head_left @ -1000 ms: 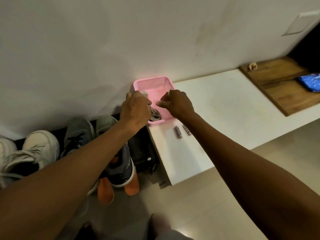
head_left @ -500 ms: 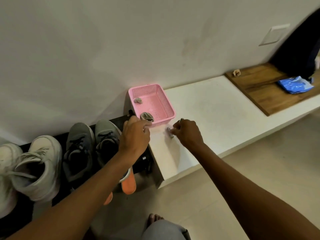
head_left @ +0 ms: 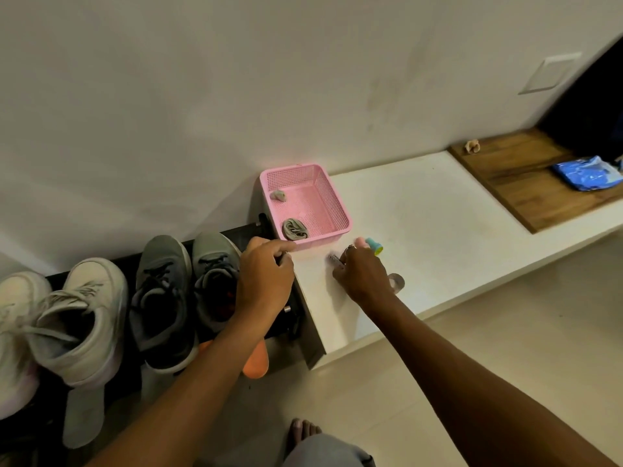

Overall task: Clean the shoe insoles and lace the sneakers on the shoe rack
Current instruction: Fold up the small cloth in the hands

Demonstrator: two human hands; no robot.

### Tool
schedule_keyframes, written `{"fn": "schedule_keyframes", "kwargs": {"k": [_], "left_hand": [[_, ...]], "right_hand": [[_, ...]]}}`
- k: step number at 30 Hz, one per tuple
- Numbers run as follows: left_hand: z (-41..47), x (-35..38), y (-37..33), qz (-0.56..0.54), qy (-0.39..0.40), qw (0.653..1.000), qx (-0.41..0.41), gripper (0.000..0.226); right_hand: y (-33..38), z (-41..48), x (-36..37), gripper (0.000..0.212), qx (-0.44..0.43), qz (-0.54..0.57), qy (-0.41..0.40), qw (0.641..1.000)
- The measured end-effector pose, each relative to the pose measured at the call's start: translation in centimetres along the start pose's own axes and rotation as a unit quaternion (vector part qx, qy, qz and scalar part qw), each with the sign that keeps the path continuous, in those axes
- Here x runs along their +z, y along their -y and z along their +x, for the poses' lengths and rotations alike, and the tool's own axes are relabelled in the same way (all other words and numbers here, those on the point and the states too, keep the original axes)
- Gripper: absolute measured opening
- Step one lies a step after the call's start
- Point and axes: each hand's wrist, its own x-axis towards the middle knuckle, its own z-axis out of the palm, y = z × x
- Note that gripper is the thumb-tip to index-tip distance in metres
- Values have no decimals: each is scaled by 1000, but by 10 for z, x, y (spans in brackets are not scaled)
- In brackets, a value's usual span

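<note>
A pair of grey sneakers [head_left: 188, 288] stands on the dark shoe rack [head_left: 242, 232], with orange insoles [head_left: 256, 362] sticking out below them. To their left is a pair of white sneakers [head_left: 81, 315], and a grey insole [head_left: 81, 419] pokes out under them. My left hand [head_left: 266, 278] hovers over the right grey sneaker with curled fingers, its index tip at the front corner of the pink basket [head_left: 337, 210]. What the fingers hold is hidden. My right hand [head_left: 362, 274] rests on the white bench [head_left: 438, 230] and pinches a small patterned tube [head_left: 333, 258].
The basket holds a rolled grey bundle [head_left: 295, 229] and a small grey lump [head_left: 278, 195]. Small pink, blue and yellow items [head_left: 372, 246] and a tape roll [head_left: 397, 281] lie by my right hand. A blue packet [head_left: 588, 171] lies on the wooden board [head_left: 526, 193]. My bare foot [head_left: 303, 429] is on the floor.
Both hands came out of the pink basket toward me. The right hand dropped onto the bench at the small tube; the left moved to the basket's front corner. The view shifted left.
</note>
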Motion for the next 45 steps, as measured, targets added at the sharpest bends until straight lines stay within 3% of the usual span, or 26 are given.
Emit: {"fn": "schedule_keyframes", "kwargs": {"k": [5, 13, 17, 22, 28, 33, 42, 45], "left_hand": [[-3, -3, 1, -52, -27, 998, -40, 23], [10, 6, 8, -111, -3, 991, -82, 27], [15, 10, 8, -129, 21, 986, -101, 37], [11, 16, 3, -128, 36, 984, -121, 43], [16, 11, 7, -145, 43, 979, -138, 46], [19, 9, 10, -150, 53, 976, -147, 46], [19, 9, 12, -143, 64, 979, -133, 47], [20, 8, 14, -136, 70, 980, -129, 49]], "right_hand": [[15, -2, -17, 16, -7, 70, -36, 997], [52, 38, -48, 11, -54, 214, -52, 974], [79, 88, -32, 11, -85, 161, -51, 982], [101, 130, 8, 28, -100, 103, -35, 989], [103, 146, 34, 25, -79, 91, -27, 992], [102, 146, 32, 25, -79, 88, -28, 993], [100, 139, 14, 47, -102, 68, -36, 992], [97, 129, -5, 46, -104, 74, -64, 990]]}}
